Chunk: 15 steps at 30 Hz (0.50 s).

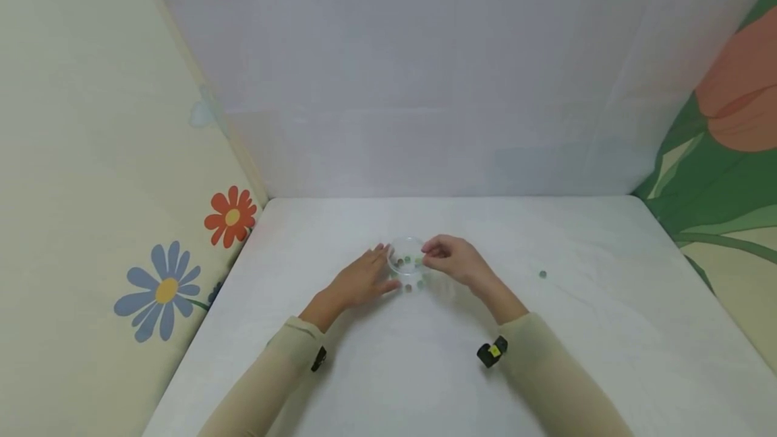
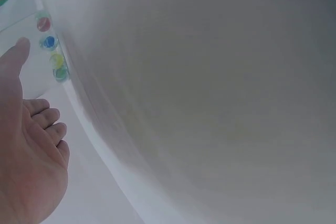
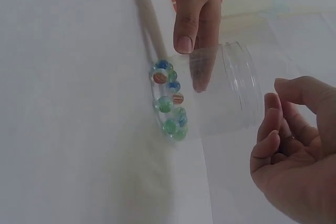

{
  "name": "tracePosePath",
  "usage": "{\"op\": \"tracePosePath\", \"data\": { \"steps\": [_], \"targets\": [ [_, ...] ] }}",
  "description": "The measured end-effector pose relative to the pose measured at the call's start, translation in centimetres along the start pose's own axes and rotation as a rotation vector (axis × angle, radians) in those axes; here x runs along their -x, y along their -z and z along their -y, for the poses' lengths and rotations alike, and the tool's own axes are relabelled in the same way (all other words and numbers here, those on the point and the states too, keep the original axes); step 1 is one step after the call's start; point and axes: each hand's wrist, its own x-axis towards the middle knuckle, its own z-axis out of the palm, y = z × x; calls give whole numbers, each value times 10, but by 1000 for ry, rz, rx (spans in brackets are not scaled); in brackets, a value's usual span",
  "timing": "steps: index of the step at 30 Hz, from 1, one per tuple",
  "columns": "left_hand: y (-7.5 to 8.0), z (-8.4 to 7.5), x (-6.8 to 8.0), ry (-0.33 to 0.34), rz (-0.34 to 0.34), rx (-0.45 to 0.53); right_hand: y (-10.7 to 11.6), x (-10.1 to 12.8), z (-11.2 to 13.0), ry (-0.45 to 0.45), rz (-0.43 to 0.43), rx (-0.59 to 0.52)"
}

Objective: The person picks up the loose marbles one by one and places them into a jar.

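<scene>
Most marbles [image 3: 169, 100] already sit in the clear cup [image 3: 226, 90] at the middle of the bench [image 1: 388, 369]; one marble [image 1: 543, 274] lies well apart to the right, and a couple (hard to count) lie just beside the cup; the left hand [image 1: 364, 280] steadies it with straight fingers; the right hand [image 1: 452, 258] hovers at its rim, fingers loosely curled, holding nothing visible.

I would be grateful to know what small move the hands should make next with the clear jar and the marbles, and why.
Probably the right hand should reach for the stray marble on the table and bring it to the clear jar. The jar already holds a cluster of marbles, the left hand steadies its side, and the right hand looks empty beside its rim.
</scene>
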Motion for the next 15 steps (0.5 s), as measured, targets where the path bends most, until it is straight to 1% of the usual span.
{"op": "tracePosePath", "data": {
  "steps": [3,6,10,15],
  "targets": [
    [1,-1,1,3,-3,6,9,5,-4,12,21,50],
    [2,-2,2,5,-12,13,23,9,-15,16,40,115],
    [3,-3,2,1,-13,12,50,17,-35,4,35,172],
    [2,-3,3,2,4,-1,84,32,-60,-27,14,188]
  ]
}}
